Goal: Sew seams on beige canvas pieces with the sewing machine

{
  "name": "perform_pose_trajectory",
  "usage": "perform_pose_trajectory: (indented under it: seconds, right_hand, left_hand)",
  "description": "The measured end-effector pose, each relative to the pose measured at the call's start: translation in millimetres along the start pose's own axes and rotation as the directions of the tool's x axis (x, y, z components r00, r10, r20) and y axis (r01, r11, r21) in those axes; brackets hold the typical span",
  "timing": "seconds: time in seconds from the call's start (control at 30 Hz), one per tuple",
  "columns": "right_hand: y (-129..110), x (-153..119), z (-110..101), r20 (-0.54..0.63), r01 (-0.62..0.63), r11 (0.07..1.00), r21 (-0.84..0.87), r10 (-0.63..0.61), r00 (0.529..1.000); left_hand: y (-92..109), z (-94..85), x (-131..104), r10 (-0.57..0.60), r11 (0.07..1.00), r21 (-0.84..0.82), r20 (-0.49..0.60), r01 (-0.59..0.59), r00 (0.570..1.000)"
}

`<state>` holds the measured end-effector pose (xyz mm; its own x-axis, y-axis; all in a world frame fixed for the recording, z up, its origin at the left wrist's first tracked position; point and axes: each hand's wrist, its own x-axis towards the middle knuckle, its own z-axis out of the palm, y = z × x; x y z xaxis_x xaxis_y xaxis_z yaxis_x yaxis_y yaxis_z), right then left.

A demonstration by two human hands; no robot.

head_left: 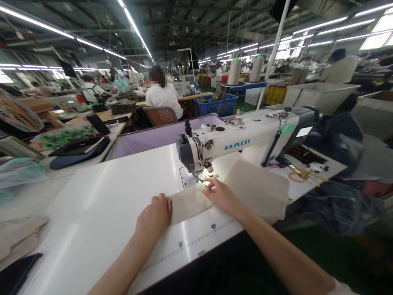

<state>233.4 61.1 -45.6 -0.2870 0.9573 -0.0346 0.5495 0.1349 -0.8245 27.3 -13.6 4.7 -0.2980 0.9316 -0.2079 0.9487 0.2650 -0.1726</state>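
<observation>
A white sewing machine (242, 141) stands on the white table (101, 196). A beige fabric piece (188, 204) lies flat in front of its needle area. My left hand (155, 214) has its fingers curled at the left end of that piece, gripping its edge. Close beside the presser foot, my right hand (220, 195) rests at the piece's upper right corner, thumb and index finger apart at their tips. What is under its fingertips is too small to tell. A larger beige fabric sheet (256, 188) lies under the machine arm, right of my right hand.
Yellow-handled scissors (297, 175) and small tools lie at the table's right end. A purple-lined bin (138, 141) stands behind the table. A seated person (164, 98) is beyond it. Thread cones (235, 71) stand behind the machine. Dark blue pieces (78, 153) lie at the left.
</observation>
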Motion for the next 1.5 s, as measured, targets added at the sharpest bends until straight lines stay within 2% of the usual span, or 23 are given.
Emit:
perform_pose_trajectory:
  seconds: [0.1, 0.33, 0.5, 0.67, 0.83, 1.03, 1.13, 1.23, 1.3, 1.33, 1.37, 1.4, 1.47, 1.5]
  right_hand:
    - [-2, 10, 1, -0.027, 0.007, 1.000, 0.028, -0.007, 1.000]
    - [-7, 11, -3, 0.067, -0.010, 0.997, 0.075, 0.005, 0.998]
    - [-8, 0, -12, 0.177, -0.056, 0.998, 0.007, 0.054, 0.983]
    - [-10, -3, -16, 0.202, -0.012, 1.000, -0.017, 0.015, 0.979]
    - [-14, -7, -17, 0.220, 0.063, 0.994, -0.088, -0.042, 0.974]
    - [-14, -12, -19, 0.212, 0.102, 0.965, -0.241, -0.050, 0.976]
    - [-5, -16, -21, 0.177, 0.213, 0.930, -0.300, -0.165, 0.970]
    - [7, -21, -22, 0.221, 0.428, 0.853, -0.299, -0.375, 0.900]
    - [13, -25, -22, 0.266, 0.507, 0.818, -0.270, -0.442, 0.856]
    - [14, -27, -22, 0.275, 0.522, 0.811, -0.264, -0.456, 0.847]
    - [15, -28, -22, 0.276, 0.529, 0.807, -0.264, -0.462, 0.843]
    - [16, -30, -22, 0.272, 0.531, 0.803, -0.271, -0.465, 0.843]
    - [17, -32, -20, 0.273, 0.533, 0.797, -0.286, -0.465, 0.842]
    - [18, -32, -19, 0.276, 0.534, 0.794, -0.291, -0.465, 0.841]
  left_hand:
    - [-2, 2.7, 0, 0.007, 1.000, -0.004, -0.011, -0.007, 1.000]
    - [-2, 6.7, -1, -0.001, 1.000, -0.008, -0.016, 0.001, 1.000]
    - [0, 2.8, -4, 0.001, 1.000, 0.003, -0.003, -0.001, 1.000]
    - [-3, 1.3, -5, 0.026, 1.000, 0.016, 0.005, -0.026, 1.000]
    - [-6, -0.3, -5, 0.032, 0.999, -0.037, 0.050, -0.030, 0.998]
    - [-7, 2.2, -3, 0.045, 0.997, -0.062, 0.051, -0.041, 0.998]
    - [-9, 1.3, -3, 0.052, 0.996, -0.070, 0.048, -0.049, 0.998]
    - [-8, -4.6, -2, 0.035, 0.999, -0.019, 0.050, -0.034, 0.998]
    - [-1, -8.2, -3, 0.024, 1.000, 0.017, 0.033, -0.024, 0.999]
    - [5, -8.3, -4, 0.056, 0.998, 0.028, -0.006, -0.056, 0.998]
    - [12, -6.7, -5, 0.127, 0.992, 0.035, -0.068, -0.125, 0.989]
    - [20, -3.3, -6, 0.230, 0.973, 0.043, -0.152, -0.226, 0.961]
    - [36, 8.1, -6, 0.473, 0.876, 0.070, -0.315, -0.476, 0.823]
    - [43, 14.9, -5, 0.540, 0.830, 0.081, -0.368, -0.552, 0.757]
